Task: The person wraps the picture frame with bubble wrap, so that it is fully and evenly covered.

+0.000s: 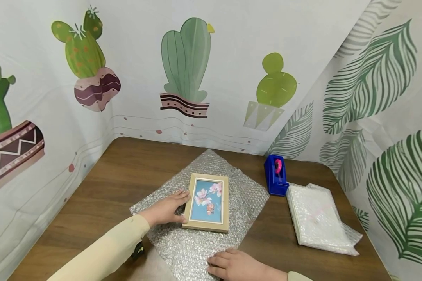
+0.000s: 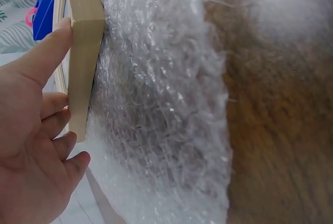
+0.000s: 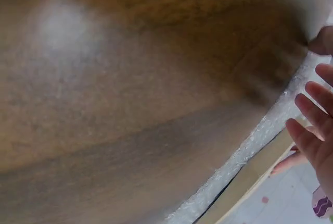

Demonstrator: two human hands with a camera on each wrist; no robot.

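A light wooden picture frame [image 1: 225, 203] lies face up on a sheet of bubble wrap [image 1: 246, 191], showing a picture of pink blossoms on blue. My left hand [image 1: 167, 209] touches the frame's left side, fingertips along the edge and thumb near the lower left corner. In the left wrist view, that thumb [image 2: 49, 52] lies straight against the frame's corner, the other fingers loosely bent beside it. Near the wrap's front edge rests my right hand [image 1: 237, 266], fingers relaxed on the bubble wrap. The right wrist view shows its fingers [image 3: 312, 140] spread and holding nothing.
A blue tape dispenser [image 1: 277, 181] with a pink core stands at the back right. In front of it lies a flat bubble-wrapped package [image 1: 314, 218]. A small dark object [image 1: 138, 250] is partly hidden by the left sleeve. The wooden table [image 1: 267, 249] meets a printed cloth behind.
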